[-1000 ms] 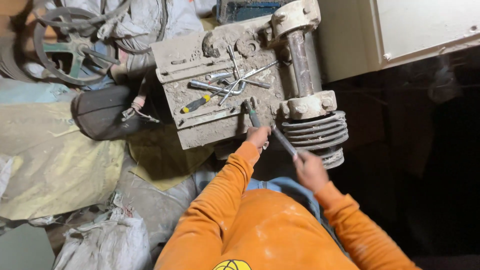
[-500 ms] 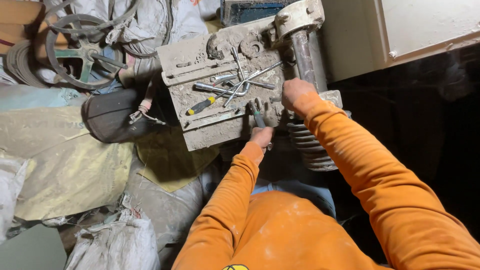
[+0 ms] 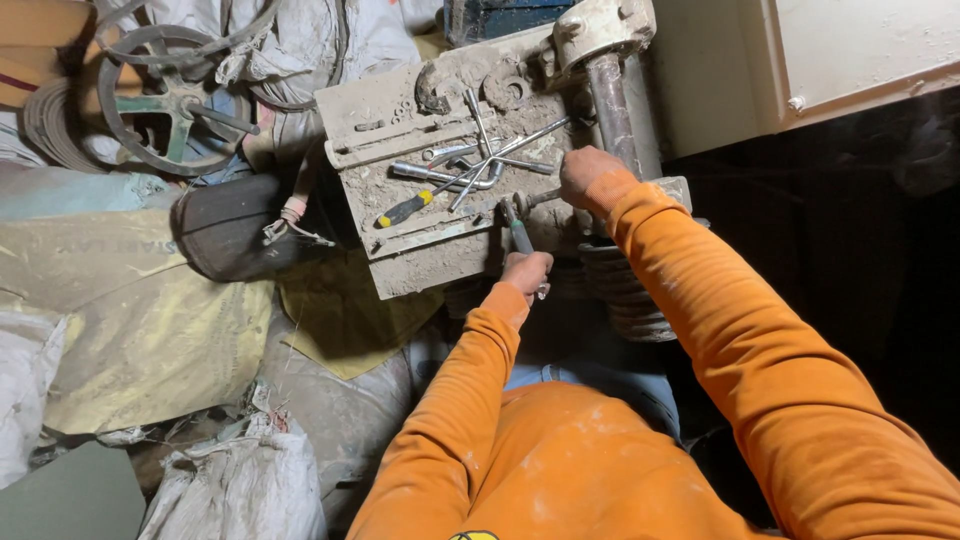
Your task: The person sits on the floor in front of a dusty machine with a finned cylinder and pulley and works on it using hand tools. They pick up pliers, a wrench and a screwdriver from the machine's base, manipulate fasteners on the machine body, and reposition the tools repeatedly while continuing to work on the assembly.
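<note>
Left hand [image 3: 527, 272] closed around handle of a dark-handled tool [image 3: 519, 235], prob pliers or a small wrench, tip up against a fitting at the edge of the dusty machine plate [image 3: 420, 255]. Right hand [image 3: 588, 176] wrapped over a short metal lever [image 3: 537, 198] beside the vertical shaft [image 3: 612, 100]; grip looks closed, fingers mostly hidden from above.

Risks, as judged:
- Slip of tool off fitting w/ sudden force: knuckles into plate edge or ribbed coil [image 3: 622, 292] just below.
- Dust and grit on everything: poor purchase for both hands.
- Loose wrenches [image 3: 480, 160] and yellow-handled screwdriver [image 3: 404, 210] lying untied on the surface: a jolt could send them off onto the sacks [image 3: 240, 480] below.
- Dim light on the right side: hard to see whatever sits there.
</note>
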